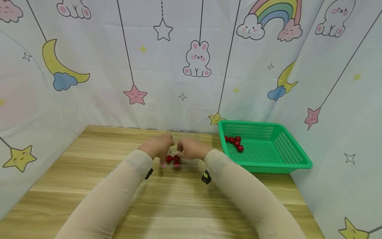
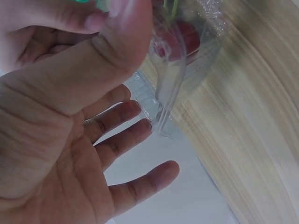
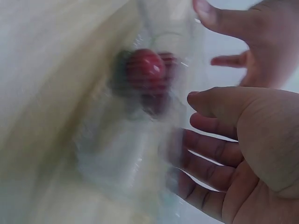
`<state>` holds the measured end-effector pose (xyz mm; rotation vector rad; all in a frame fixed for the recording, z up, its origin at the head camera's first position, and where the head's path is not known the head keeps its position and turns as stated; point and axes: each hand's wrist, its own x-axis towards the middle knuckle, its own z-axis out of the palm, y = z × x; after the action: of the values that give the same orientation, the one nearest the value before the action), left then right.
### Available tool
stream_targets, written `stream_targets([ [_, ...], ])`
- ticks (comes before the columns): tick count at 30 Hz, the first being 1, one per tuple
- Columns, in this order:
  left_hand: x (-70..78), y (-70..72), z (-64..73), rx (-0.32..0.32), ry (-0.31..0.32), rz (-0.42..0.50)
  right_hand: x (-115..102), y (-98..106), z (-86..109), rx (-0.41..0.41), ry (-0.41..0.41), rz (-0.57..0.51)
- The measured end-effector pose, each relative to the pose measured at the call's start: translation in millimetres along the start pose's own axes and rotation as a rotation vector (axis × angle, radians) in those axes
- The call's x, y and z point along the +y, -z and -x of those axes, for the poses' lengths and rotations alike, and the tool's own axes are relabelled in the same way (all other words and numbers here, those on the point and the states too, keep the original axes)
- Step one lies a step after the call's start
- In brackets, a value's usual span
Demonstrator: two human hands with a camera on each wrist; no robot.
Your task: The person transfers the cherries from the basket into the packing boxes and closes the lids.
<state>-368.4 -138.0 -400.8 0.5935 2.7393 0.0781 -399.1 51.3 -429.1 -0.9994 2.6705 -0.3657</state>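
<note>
A clear plastic clamshell box [image 1: 191, 162] sits on the table with several red cherries [image 1: 169, 159] inside, near its front left. Green stems show above one cherry [image 2: 187, 42] in the left wrist view. My left hand [image 1: 158, 146] is at the box's left side, its thumb over the plastic edge and its other fingers spread apart. From the right, my right hand [image 1: 192, 148] reaches over the box. In the right wrist view its fingertips [image 3: 180, 149] overlap the clear plastic edge, the thumb held apart from them. Both hands are close together.
To the right stands a green plastic basket [image 1: 293, 164] with several cherries [image 1: 237, 143] at its left end. The wood-grain table [image 1: 167, 205] meets a printed cloth [image 1: 167, 109] behind the box and at both sides.
</note>
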Motion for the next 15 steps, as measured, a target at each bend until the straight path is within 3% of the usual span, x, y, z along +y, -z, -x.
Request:
stream_targets([
  [9, 1.9, 1.6, 2.0, 0.0, 0.009, 0.023, 19.4, 51.9, 35.5, -0.008, -0.116, 0.04],
  [15, 3.4, 2.5, 4.4, 0.009, 0.007, 0.014, 53.1, 82.8, 60.4, 0.054, -0.208, 0.015],
])
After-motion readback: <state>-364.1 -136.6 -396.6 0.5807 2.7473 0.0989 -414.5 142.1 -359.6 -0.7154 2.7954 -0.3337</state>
